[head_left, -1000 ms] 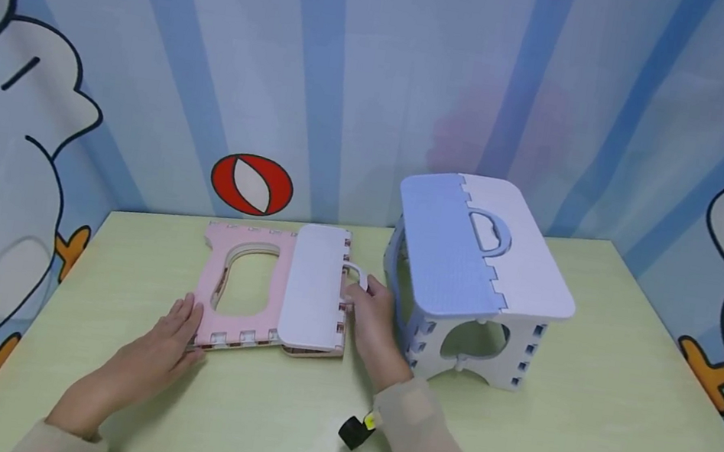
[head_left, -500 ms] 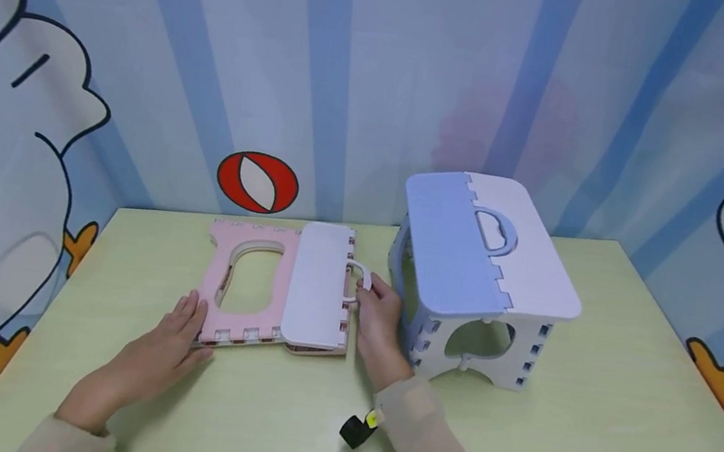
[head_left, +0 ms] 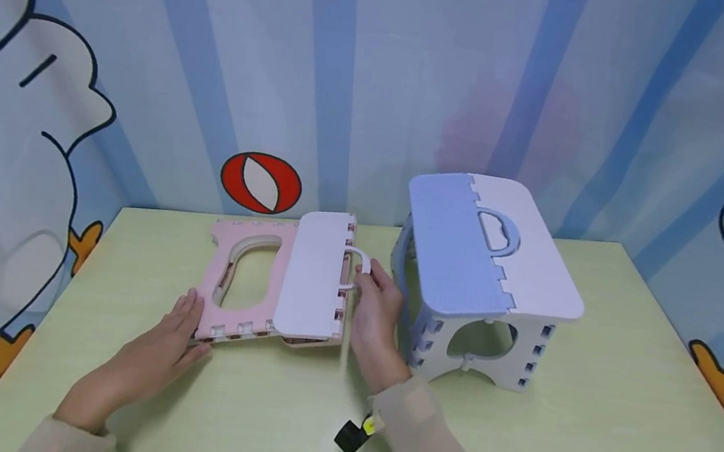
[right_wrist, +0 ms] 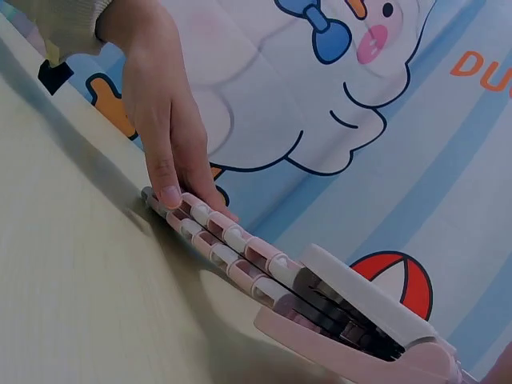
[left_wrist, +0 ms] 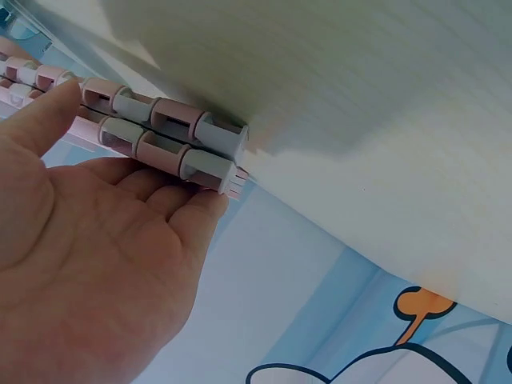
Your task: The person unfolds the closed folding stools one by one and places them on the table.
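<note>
A pink and white folding stool [head_left: 313, 273] lies folded in the middle left of the head view, its right end raised a little. My right hand [head_left: 379, 325] grips the white carry handle at that end. At the stool's near left corner rests my left hand [head_left: 152, 355], fingers straight along the left edge and thumb by the front side. The left wrist view shows the hinged edge [left_wrist: 160, 128] of pink and white links against the thumb and fingers. In the right wrist view, the pink and white panels [right_wrist: 360, 308] stand slightly apart at the near end.
A blue and white folding stool [head_left: 463, 248] stands unfolded just right of my right hand, its handle flat on top. A pale table [head_left: 620, 417] carries both stools. Behind is a striped cartoon backdrop [head_left: 398, 69]. A black wrist camera [head_left: 351, 438] hangs from my right sleeve.
My right hand has lifted the stool's right end slightly off the table by its handle. My left hand stays at the left corner. The head view has shifted a little.
</note>
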Motion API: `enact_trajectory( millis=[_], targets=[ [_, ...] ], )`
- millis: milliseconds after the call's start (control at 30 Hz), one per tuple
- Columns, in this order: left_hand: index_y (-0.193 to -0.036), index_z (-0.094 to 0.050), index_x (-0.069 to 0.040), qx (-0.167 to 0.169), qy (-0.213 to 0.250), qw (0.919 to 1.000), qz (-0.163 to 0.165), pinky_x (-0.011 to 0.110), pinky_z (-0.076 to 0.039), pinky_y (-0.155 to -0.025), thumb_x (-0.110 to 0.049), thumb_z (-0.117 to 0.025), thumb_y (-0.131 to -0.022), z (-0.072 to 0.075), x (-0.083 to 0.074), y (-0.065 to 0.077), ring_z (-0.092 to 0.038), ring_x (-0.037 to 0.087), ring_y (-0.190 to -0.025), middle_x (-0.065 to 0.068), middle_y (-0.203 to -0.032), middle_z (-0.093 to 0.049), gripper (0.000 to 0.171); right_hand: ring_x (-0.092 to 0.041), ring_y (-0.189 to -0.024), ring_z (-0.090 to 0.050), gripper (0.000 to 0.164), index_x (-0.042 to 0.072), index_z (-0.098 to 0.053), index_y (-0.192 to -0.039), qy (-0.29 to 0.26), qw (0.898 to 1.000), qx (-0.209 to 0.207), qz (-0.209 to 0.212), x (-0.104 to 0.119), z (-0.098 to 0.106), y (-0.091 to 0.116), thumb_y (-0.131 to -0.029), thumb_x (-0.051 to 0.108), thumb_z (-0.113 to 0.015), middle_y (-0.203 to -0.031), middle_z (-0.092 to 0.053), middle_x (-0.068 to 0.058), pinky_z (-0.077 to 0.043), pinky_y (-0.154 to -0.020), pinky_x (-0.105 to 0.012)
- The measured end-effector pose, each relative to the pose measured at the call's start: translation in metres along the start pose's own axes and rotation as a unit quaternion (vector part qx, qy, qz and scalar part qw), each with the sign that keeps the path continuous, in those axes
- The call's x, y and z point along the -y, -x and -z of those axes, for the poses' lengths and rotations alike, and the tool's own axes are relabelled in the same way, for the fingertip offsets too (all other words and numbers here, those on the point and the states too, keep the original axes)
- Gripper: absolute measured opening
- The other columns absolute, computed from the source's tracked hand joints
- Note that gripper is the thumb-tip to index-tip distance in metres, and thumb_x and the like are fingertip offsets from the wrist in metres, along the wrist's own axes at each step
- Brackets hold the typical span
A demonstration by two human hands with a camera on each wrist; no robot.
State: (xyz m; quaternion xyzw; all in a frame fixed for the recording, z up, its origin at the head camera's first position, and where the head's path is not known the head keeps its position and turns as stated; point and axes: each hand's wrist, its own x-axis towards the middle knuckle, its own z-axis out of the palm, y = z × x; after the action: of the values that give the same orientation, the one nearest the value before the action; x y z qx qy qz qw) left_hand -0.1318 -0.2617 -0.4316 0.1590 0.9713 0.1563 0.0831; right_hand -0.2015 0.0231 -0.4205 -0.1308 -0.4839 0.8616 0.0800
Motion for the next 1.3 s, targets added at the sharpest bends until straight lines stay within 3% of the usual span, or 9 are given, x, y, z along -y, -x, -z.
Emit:
enact_trajectory(
  millis=[333,667,933,1300],
  targets=[
    [-0.153,-0.01,0.013,0.009,0.018,0.9997,0.016,0.062,-0.021,-0.113,-0.038,-0.05,-0.105,0.001,0.003,-0.001,-0.01,0.048,-0.146,0.031,-0.16,-0.004,0.08,-0.033,-0.136,-0.044,0.053,-0.015,-0.036,-0.145,-0.025,0.999,0.012,0.034,0.009,-0.01,0.008,-0.093,-0.009,-0.045,-0.153,-0.035,-0.026,-0.039,-0.109,-0.03],
    [-0.155,-0.006,0.009,0.007,0.06,0.9981,0.011,0.063,-0.02,-0.113,-0.045,-0.039,-0.107,0.004,0.005,0.002,-0.008,0.046,-0.147,0.029,-0.161,-0.002,0.08,-0.034,-0.132,-0.049,0.048,-0.016,-0.041,-0.142,-0.044,0.996,0.033,0.064,0.016,-0.018,0.014,-0.096,-0.005,-0.052,-0.141,-0.049,-0.028,-0.042,-0.107,-0.033],
    [-0.155,-0.005,0.009,0.009,0.066,0.9976,0.018,0.063,-0.019,-0.113,-0.049,-0.036,-0.107,0.005,0.007,0.003,-0.008,0.046,-0.147,0.028,-0.162,-0.002,0.081,-0.035,-0.132,-0.048,0.047,-0.014,-0.044,-0.141,-0.044,0.994,0.054,0.086,0.019,-0.024,0.019,-0.097,0.0,-0.056,-0.14,-0.05,-0.028,-0.042,-0.107,-0.033],
    [-0.156,0.001,0.004,0.018,0.115,0.993,0.02,0.066,-0.017,-0.112,-0.049,-0.037,-0.107,0.007,0.011,0.006,-0.005,0.046,-0.147,0.027,-0.162,0.002,0.082,-0.033,-0.13,-0.051,0.045,-0.014,-0.048,-0.138,-0.049,0.99,0.08,0.108,0.024,-0.031,0.021,-0.094,-0.009,-0.048,-0.138,-0.054,-0.025,-0.046,-0.103,-0.032]
  ],
)
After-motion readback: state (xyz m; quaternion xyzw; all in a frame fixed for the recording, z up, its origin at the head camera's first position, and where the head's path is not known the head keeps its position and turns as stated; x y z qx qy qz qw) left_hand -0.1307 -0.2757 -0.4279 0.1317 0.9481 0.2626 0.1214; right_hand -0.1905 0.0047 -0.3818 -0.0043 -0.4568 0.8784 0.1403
